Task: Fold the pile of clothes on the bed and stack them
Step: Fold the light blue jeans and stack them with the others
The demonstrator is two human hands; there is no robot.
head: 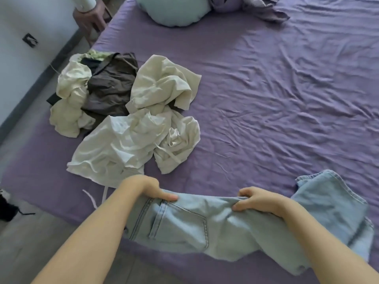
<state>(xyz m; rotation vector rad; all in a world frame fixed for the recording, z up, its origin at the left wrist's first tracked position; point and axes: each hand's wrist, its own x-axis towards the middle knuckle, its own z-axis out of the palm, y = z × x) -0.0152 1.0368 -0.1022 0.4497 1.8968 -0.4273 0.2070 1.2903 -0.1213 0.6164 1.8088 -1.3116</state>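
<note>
Head view: hands (pixel 205 196) grip jeans (pixel 184 222) (light denim).

Person, head-camera view: two bare forearms, no sleeves, cuffs or gloves in sight. Left hand (pixel 152 190): no ring, watch or bracelet visible; wrist bare. Right hand (pixel 257 199): likewise unadorned, wrist bare. Fingernails short and unpainted where visible. No other clothing of the wearer shows
</note>
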